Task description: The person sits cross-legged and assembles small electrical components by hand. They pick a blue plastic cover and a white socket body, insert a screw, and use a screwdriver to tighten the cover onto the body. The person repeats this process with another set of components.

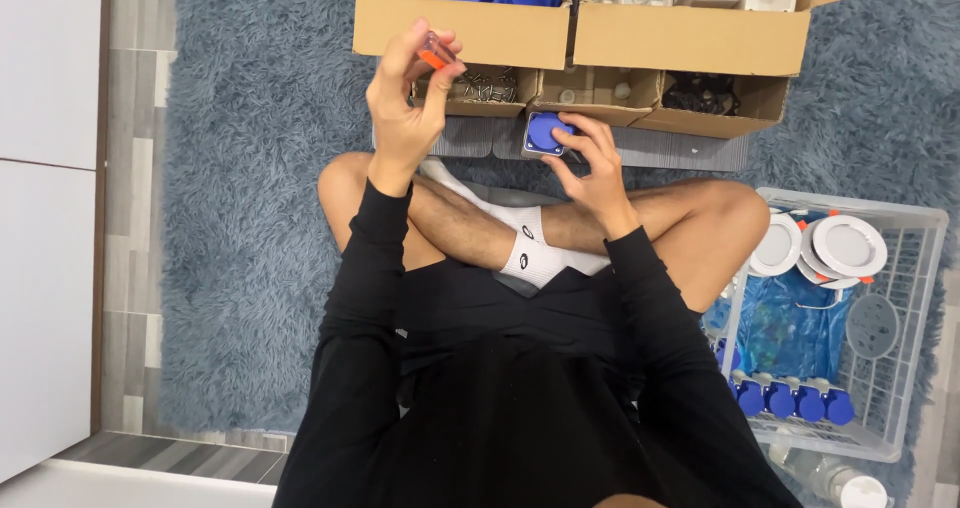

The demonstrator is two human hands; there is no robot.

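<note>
So, quick rundown of where you're at:

Left hand: your left hand is raised in front of the boxes, fingers pinched shut around a small clear part with an orange tab, held up at the fingertips.

Right hand: your right hand is curled around the blue socket piece, gripping it by the edges just above your crossed legs, blue face up.

Where the pieces sit: the two parts are apart, the orange-tabbed one up and to the left, the socket lower and to the right, just in front of the small cardboard trays.

Step in hand: looks to me like you're mid-assembly, with the small part picked up and checked but not yet brought to the socket.

Next move: my guess is it wants the left hand down and across to the socket, with the small part turned the right way round. Can't tell from here which opening it'd go in.

Supplies: the big cardboard box up top holds more blue parts, the one beside it grey-white housings, and the small tray of screws is near your left hand.

Off to the right: the white wire basket has round white lamps, a blue bag and a row of blue socket pieces.

Floor: you're sitting on a shaggy blue-grey rug, no counter anywhere.
</note>
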